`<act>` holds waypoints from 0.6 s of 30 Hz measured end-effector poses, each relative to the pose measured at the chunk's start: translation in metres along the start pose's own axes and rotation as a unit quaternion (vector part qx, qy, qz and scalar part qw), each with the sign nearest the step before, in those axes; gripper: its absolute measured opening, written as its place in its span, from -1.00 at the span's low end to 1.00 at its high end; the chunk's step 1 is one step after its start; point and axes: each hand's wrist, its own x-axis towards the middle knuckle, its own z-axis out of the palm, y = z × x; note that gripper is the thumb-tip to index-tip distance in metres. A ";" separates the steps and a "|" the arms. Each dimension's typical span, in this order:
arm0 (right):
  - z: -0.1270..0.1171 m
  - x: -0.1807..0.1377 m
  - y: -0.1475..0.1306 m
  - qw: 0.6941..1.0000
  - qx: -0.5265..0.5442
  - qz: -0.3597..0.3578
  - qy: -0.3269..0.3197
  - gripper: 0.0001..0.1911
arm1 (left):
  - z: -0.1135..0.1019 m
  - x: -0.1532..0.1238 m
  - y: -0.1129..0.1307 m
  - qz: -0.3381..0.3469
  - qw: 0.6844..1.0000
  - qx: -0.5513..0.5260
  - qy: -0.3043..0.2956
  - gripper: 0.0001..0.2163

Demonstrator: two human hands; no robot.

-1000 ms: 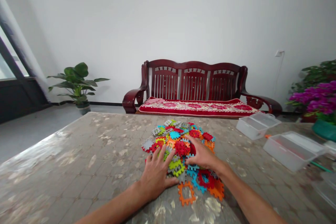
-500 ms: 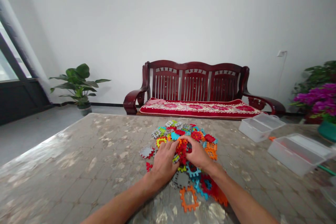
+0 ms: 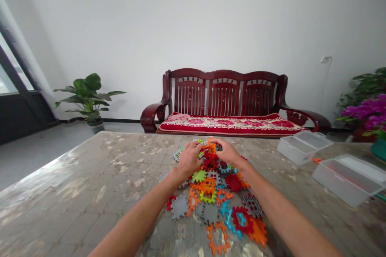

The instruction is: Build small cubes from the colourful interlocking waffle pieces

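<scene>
Both hands reach to the far part of a loose pile of interlocking plastic tiles (image 3: 208, 186) in orange, red, grey, blue and lime green. My left hand (image 3: 190, 160) curls its fingers over tiles on the left of the heap; its fingertips are partly hidden. Opposite it, my right hand (image 3: 228, 153) bends round an orange tile (image 3: 211, 146) and its neighbours. Red tiles (image 3: 209, 161) lie stacked between the two palms. Closer to me are an orange frame tile (image 3: 217, 239), a grey tile (image 3: 210, 213) and a red ring-shaped tile (image 3: 242, 219).
Two clear plastic boxes (image 3: 343, 180) with lids tipped back stand at the right of the patterned tablecloth (image 3: 75, 192). A small orange piece (image 3: 317, 160) lies by them. Beyond the table are a wooden bench (image 3: 224, 96) and a potted plant (image 3: 92, 96).
Both hands have moved away from me toward the far side of the pile. Tiles in the middle and front, hidden by the hands before, now show spread out.
</scene>
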 end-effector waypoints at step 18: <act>-0.034 -0.068 0.020 0.980 -0.167 0.051 0.094 -0.60 | -0.009 -0.059 -0.024 0.024 0.993 0.046 -0.110 -0.04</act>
